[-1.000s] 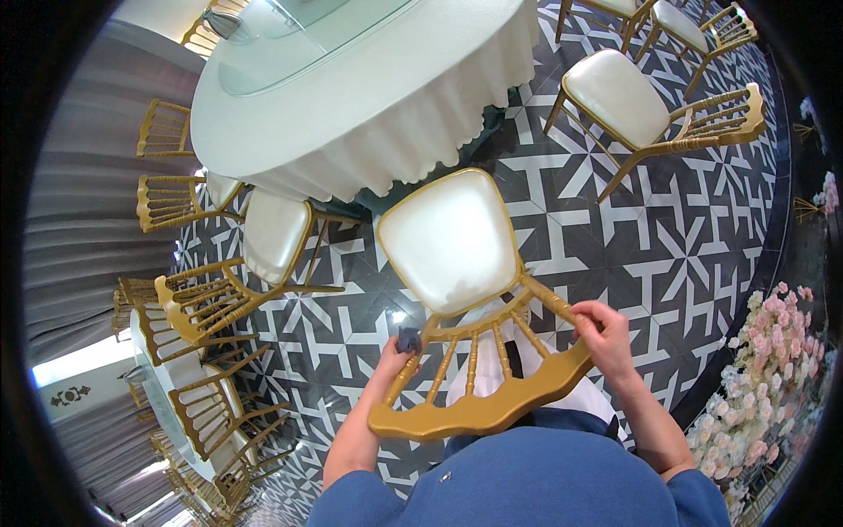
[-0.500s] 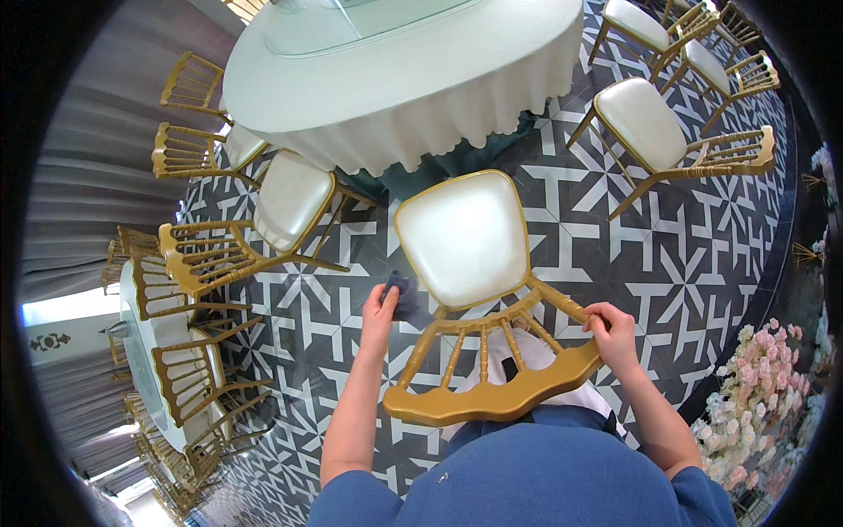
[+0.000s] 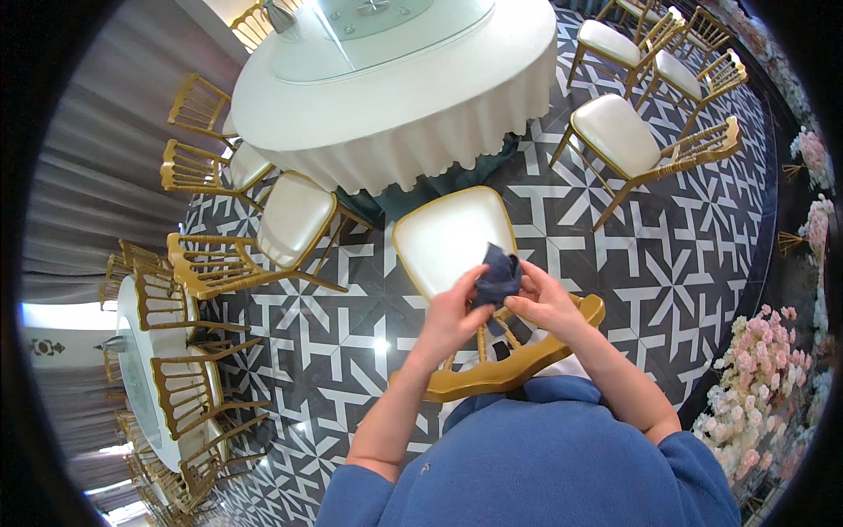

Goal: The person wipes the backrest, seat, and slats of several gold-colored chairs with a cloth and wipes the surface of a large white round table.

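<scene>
One large round worktop was covered by a white tablecloth with a gathered hem, below which a dark green underskirt was shown; a clear glass turntable was set on top. The floor was laid with a black, grey and white geometric pattern, and spots of light were reflected by it. Along the left side the room was lined by a pleated grey curtain, in front of which a second worktop was ringed by gold chairs. More gold-framed, white-seated chairs were placed around the large worktop, one at the left and one at the right. At the lower right, pink and white flowers were massed beside the floor. A gold chair was stood directly before the person, its white seat turned toward the large worktop and its spindled back nearest the blue top. Above the near part of that seat, a crumpled dark blue cloth was held up between both hands. Its left side was pinched by the left hand, thumb below and fingers curled above; its right side was gripped by the right hand, with the fingers bent and the thumb brought close against the fabric.
</scene>
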